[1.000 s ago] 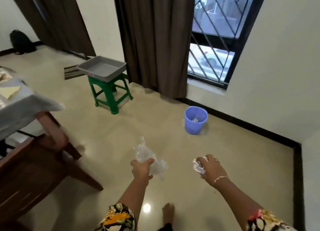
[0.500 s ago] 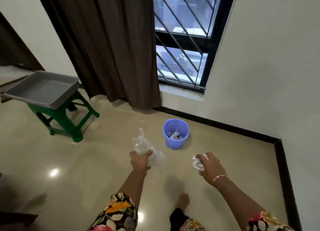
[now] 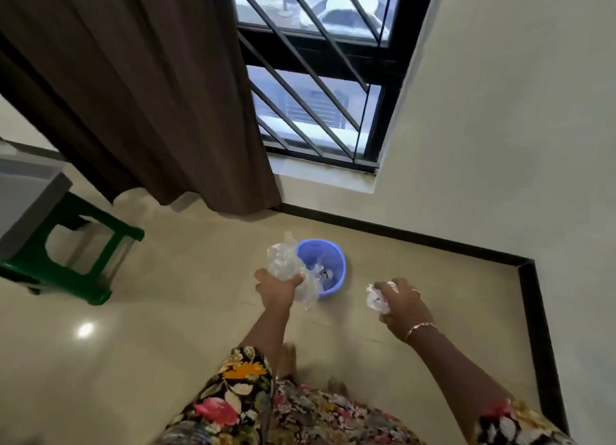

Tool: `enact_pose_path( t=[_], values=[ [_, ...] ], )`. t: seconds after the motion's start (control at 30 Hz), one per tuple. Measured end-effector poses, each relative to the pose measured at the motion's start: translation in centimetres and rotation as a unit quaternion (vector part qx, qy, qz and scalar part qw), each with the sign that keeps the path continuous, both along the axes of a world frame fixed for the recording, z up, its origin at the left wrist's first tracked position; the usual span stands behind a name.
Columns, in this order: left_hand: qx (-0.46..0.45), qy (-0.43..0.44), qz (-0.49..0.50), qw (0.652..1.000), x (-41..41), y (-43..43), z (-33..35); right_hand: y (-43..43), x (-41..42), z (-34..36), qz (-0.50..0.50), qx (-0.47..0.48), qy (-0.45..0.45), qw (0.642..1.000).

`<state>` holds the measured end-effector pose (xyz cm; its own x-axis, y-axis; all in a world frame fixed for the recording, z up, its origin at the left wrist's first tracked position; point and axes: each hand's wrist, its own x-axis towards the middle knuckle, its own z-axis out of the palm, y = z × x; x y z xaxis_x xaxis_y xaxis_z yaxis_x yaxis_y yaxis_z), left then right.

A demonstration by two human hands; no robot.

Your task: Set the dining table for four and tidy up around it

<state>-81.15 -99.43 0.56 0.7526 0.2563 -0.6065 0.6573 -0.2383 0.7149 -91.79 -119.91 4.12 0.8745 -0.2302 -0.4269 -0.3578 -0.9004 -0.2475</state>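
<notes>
A small blue bin [image 3: 335,264] stands on the floor near the wall, with some crumpled waste inside. My left hand [image 3: 278,286] grips a crumpled clear plastic wrapper [image 3: 286,261], held just over the bin's left rim. To the right of the bin, my right hand [image 3: 401,303] is closed around a crumpled white paper ball [image 3: 376,299], apart from the bin and above the floor.
A green plastic stool [image 3: 71,261] carrying a grey tray [image 3: 23,194] stands at the left. A brown curtain [image 3: 150,94] hangs beside a barred window [image 3: 316,78]. The wall corner with its dark skirting [image 3: 533,311] closes in at the right. My bare feet show below.
I have walked closer to the blue bin, which now lies right under my hands. The left hand with the plastic wrapper now overlaps the bin's rim. The dining table has left the view.
</notes>
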Motion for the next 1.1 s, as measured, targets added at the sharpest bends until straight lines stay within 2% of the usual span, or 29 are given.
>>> enact_pose_path(
  t=[0.2, 0.3, 0.5, 0.77, 1.1],
  values=[
    [0.026, 0.037, -0.073, 0.996, 7.0, -3.9, -1.1, -2.3, 3.6, -1.1, -0.064, 0.01, -0.003, 0.998],
    [0.02, 0.079, -0.104, 0.991, 9.7, -5.2, -1.7, -3.3, 5.2, -1.7, -0.085, 0.012, 0.023, 0.996],
    [0.068, 0.112, -0.136, 0.982, 12.6, -4.4, -3.7, -3.7, 8.4, -2.9, -0.133, 0.041, 0.05, 0.989],
    [0.162, 0.094, -0.275, 0.943, 14.3, -2.6, -3.9, -1.9, 12.9, -4.3, -0.075, 0.045, 0.087, 0.992],
    [0.206, 0.075, -0.407, 0.887, 16.1, -2.7, -4.3, 0.1, 20.8, -7.6, -0.045, 0.06, 0.096, 0.993]
  ],
)
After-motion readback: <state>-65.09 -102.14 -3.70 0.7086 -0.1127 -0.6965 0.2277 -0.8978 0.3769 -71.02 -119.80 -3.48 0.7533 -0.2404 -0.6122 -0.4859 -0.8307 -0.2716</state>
